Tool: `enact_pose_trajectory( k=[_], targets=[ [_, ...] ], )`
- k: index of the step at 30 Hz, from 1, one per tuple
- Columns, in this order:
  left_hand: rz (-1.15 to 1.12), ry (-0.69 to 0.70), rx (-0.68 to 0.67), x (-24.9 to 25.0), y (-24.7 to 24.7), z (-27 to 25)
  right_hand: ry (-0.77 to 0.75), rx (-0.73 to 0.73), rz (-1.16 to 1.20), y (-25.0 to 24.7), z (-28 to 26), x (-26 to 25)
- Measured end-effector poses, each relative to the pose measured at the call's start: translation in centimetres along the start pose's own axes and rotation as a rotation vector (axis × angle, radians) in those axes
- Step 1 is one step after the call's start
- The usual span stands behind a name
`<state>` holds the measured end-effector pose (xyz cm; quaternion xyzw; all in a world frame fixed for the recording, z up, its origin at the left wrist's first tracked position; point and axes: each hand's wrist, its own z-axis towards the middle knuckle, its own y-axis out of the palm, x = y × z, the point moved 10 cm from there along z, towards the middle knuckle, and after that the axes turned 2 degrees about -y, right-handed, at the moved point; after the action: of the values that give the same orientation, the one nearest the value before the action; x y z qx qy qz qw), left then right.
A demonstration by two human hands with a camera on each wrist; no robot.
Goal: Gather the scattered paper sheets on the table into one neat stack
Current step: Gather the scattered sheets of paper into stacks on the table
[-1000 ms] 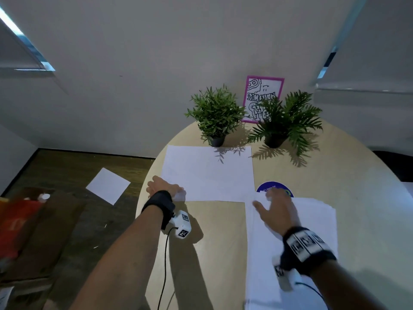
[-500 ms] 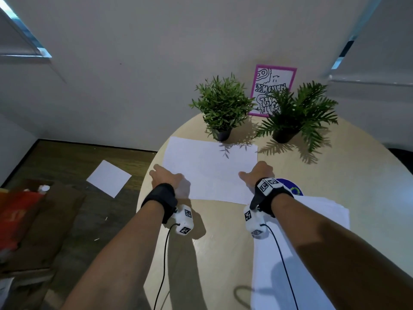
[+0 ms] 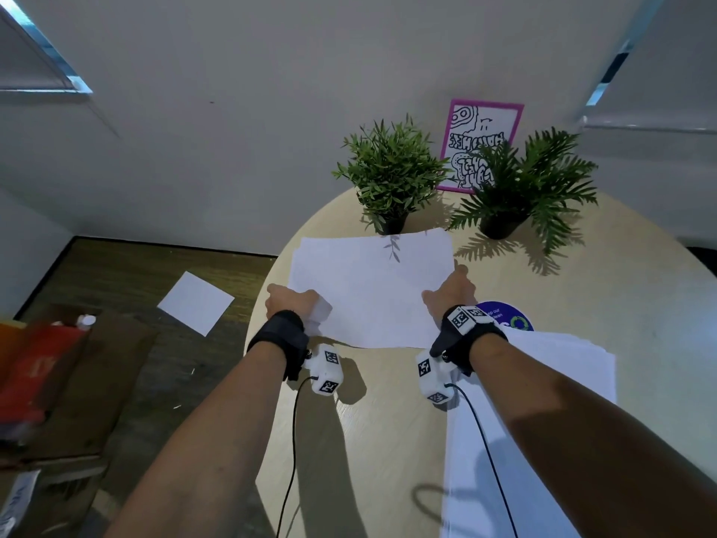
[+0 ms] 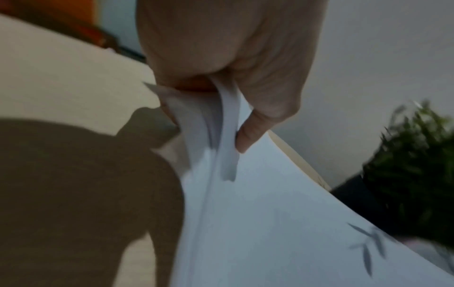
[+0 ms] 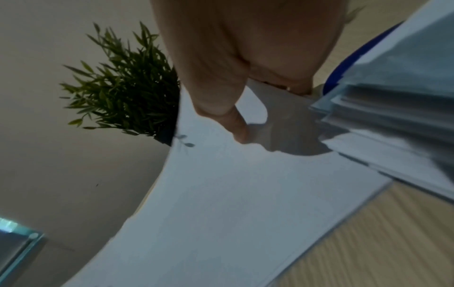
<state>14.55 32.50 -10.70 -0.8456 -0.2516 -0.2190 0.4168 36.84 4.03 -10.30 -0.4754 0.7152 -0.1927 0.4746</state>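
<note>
A batch of large white sheets [image 3: 368,289] is raised off the round table [image 3: 582,289], its far edge near the plants. My left hand [image 3: 295,304] pinches its near left corner; in the left wrist view the sheets [image 4: 282,223] bunch between thumb and fingers of that hand [image 4: 221,124]. My right hand [image 3: 452,293] grips the sheets' right edge, thumb on top of the paper [image 5: 221,194] in the right wrist view [image 5: 248,124]. A thicker stack of white paper [image 3: 562,366] lies at the near right under my right forearm, its layered edges [image 5: 393,120] showing beside the right hand.
Two potted plants [image 3: 392,176] [image 3: 523,184] stand at the table's far side before a pink-framed drawing [image 3: 481,145]. A blue round sticker [image 3: 508,320] peeks from under the near stack. One white sheet [image 3: 196,302] lies on the floor left, near cardboard and a red box [image 3: 35,366].
My right hand left the near stack, swung left and took the right edge of the far sheets. Both hands now hold them, and the sheets have come up off the table.
</note>
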Motion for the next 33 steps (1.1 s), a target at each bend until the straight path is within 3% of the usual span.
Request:
enact_pose_trajectory(
  k=[3,12,19,22,27,31,33],
  targets=[
    [-0.134,-0.014,-0.089,-0.6,0.2,0.0,-0.048,0.055,0.154,-0.5,-0.3,-0.1],
    [-0.464,0.28,-0.162,1.1,-6.8,-3.1,-0.289,-0.011,0.438,-1.4,-2.0,-2.5],
    [-0.619,0.302,-0.224,1.0,-11.8,-6.6,-0.375,0.008,0.645,-4.9,-7.2,-3.8],
    [-0.808,0.289,-0.339,1.8,-12.3,-9.4,-0.332,0.034,0.837,-6.4,-9.2,-2.1],
    [-1.032,0.16,-0.63,1.8,-8.3,-14.6,-0.215,0.048,1.068,-7.6,-13.4,2.4],
    [-0.837,0.099,-0.741,0.2,-1.7,-20.3,-0.081,0.055,1.181,-6.5,-16.2,7.6],
    [-0.721,0.07,-0.715,-1.2,1.5,-21.5,-0.044,0.054,1.204,-6.1,-17.4,9.7]
  ],
)
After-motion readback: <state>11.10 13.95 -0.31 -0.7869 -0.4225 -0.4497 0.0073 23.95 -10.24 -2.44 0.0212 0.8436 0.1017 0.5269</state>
